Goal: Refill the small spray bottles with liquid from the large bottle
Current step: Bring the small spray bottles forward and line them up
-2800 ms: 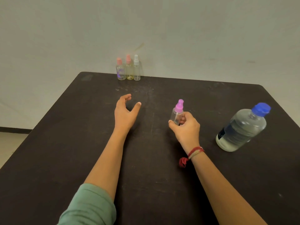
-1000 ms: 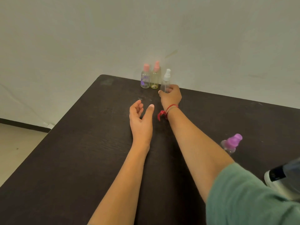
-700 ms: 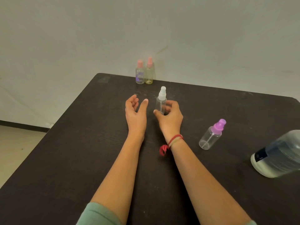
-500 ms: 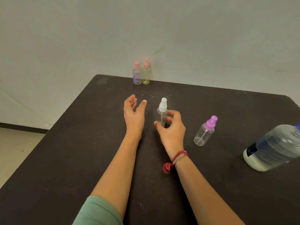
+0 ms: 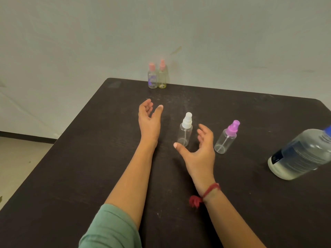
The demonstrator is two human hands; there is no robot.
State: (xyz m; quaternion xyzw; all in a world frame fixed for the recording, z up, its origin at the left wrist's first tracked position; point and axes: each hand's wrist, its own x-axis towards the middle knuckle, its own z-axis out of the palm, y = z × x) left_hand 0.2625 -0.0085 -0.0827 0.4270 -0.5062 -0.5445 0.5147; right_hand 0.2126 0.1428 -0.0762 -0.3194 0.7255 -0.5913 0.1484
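Note:
A clear spray bottle with a white cap (image 5: 185,130) stands upright at the middle of the dark table (image 5: 89,158). My right hand (image 5: 198,151) is just beside and behind it, fingers spread, holding nothing. To its right stands a clear spray bottle with a purple cap (image 5: 226,137). The large bottle with a blue cap (image 5: 300,154) holds clear liquid and stands at the right edge of view. My left hand (image 5: 149,120) rests open on the table, left of the white-capped bottle.
Two more small spray bottles with pink caps, one with purple marks (image 5: 152,76) and one yellowish (image 5: 162,76), stand at the table's far edge against the wall. The table's left edge drops to a light floor (image 5: 16,167).
My right hand took the white-capped bottle from the far row, carried it to the table's middle, set it down and let go. The purple-capped bottle was set down earlier.

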